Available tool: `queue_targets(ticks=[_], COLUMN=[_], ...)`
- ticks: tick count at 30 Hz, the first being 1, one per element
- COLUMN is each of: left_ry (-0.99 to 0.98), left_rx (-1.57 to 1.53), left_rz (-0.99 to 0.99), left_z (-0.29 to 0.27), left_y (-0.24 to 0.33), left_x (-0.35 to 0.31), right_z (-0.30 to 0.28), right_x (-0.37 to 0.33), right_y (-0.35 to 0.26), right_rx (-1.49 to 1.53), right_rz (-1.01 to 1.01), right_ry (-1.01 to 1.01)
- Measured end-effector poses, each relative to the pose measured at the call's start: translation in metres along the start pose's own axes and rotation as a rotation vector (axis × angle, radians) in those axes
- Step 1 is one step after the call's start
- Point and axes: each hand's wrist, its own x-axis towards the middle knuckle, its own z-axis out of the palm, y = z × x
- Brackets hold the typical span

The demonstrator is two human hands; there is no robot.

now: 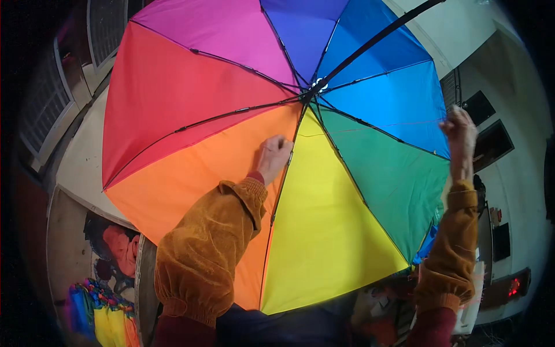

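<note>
A rainbow-coloured umbrella (329, 231) is spread open with its inside toward me, black ribs fanning from the hub and the black shaft (376, 41) slanting to the upper right. My left hand (274, 157) is closed at the rib between the orange and yellow panels, its fingertips pinched on that rib. Out past the right rim of the umbrella, my right hand (461, 132) is raised with fingers pinched together. A thin reddish thread (399, 124) stretches from near the left hand across the green and blue panels to the right hand. Any needle is too small to make out.
A pale tabletop (81, 165) lies behind the umbrella at the left. Below it are red cloth (121, 247) and a bundle of folded multicoloured umbrellas (104, 312). A small red light (514, 286) glows at the right.
</note>
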Motion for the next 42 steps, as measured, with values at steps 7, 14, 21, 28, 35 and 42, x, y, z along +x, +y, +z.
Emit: queue_targets(ticks=[7, 14, 21, 28, 35, 42], left_ry=[-0.01, 0.069, 0.134, 0.111, 0.146, 0.158], left_rx=[-0.908, -0.373, -0.122, -0.065, -0.066, 0.076], left_rz=[-0.616, -0.363, -0.24, -0.232, -0.189, -0.072], left_z=[-0.008, 0.003, 0.006, 0.009, 0.011, 0.011], left_y=[-0.028, -0.001, -0.007, -0.021, -0.036, -0.041], left_x=[0.005, 0.0, -0.001, -0.001, -0.002, 0.001], right_z=[0.141, 0.195, 0.21, 0.214, 0.212, 0.227], right_x=[-0.105, -0.134, -0.135, -0.148, -0.14, -0.134], right_y=[0.121, 0.172, 0.174, 0.18, 0.179, 0.198], right_rx=[-0.125, -0.654, -0.678, -0.501, -0.341, -0.598], right_rz=[0.279, -0.214, -0.181, -0.167, -0.005, -0.192], right_ry=[-0.297, -0.643, -0.568, -0.347, -0.513, -0.436])
